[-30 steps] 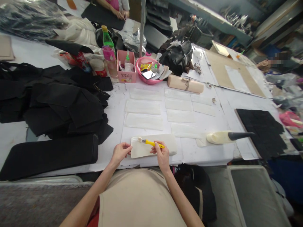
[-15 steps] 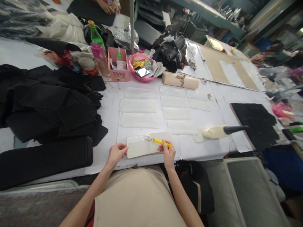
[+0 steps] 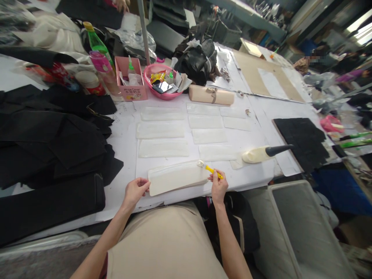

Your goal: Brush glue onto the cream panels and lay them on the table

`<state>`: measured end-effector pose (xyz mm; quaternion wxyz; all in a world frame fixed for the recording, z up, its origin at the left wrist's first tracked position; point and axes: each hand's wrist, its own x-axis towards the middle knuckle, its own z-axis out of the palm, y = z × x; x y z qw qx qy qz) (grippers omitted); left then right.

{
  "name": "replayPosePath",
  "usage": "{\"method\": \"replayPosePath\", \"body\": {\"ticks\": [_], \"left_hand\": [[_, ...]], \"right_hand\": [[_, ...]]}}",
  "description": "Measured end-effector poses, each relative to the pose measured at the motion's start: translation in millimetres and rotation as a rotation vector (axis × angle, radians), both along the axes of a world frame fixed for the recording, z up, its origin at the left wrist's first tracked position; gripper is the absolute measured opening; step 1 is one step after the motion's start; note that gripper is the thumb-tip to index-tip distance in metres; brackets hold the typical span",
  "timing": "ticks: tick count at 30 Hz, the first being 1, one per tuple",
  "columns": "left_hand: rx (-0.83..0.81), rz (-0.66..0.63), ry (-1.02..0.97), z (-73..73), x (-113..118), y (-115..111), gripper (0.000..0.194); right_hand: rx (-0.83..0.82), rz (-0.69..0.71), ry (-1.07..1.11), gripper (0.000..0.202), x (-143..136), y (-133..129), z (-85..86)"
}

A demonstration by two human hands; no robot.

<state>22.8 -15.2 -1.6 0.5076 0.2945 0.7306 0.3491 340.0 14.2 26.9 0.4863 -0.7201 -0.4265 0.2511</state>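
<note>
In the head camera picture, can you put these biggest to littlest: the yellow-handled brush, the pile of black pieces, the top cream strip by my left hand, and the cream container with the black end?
1. Pile of black pieces
2. Top cream strip
3. Cream container
4. Yellow-handled brush

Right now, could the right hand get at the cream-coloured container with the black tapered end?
Probably yes: nothing stands between the right hand and the container, though that hand holds a yellow-handled brush.

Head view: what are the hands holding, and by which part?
The right hand holds the yellow-handled paintbrush by its handle; the left hand pinches the pale rectangular sheet at its left edge.
</note>
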Motion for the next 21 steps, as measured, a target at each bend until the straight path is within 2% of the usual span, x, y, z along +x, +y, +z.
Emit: {"method": "replayPosePath", "body": {"ticks": [4, 7, 13, 15, 18, 21], "left_hand": [[0.010, -0.008, -0.006, -1.7, -1.1, -1.0, 0.036], [0.014, -0.012, -0.002, -1.8, -1.8, -0.8, 0.038], [0.020, -0.022, -0.004, -0.6, -2.5, 0.3, 0.038], [0.025, -0.020, -0.007, -1.7, -2.7, -0.1, 0.037], [0.032, -0.017, -0.016, -4.7, -3.0, -1.2, 0.036], [0.040, -0.015, -0.030, -8.6, -3.3, -1.9, 0.035]], "right_hand": [[0.027, 0.071, -0.222, 0.037, 0.1, -3.3, 6.8], [0.065, 0.196, -0.374, 0.032, -3.8, -2.0, 9.5], [0.008, 0.443, -0.560, 0.029, -35.8, -8.8, 6.4], [0.010, 0.547, -0.525, 0.027, -50.5, -17.0, 8.5], [0.042, 0.660, -0.329, 0.024, -65.6, -27.0, 14.2], [0.071, 0.599, -0.193, 0.024, -68.9, -26.7, 17.6]]}}
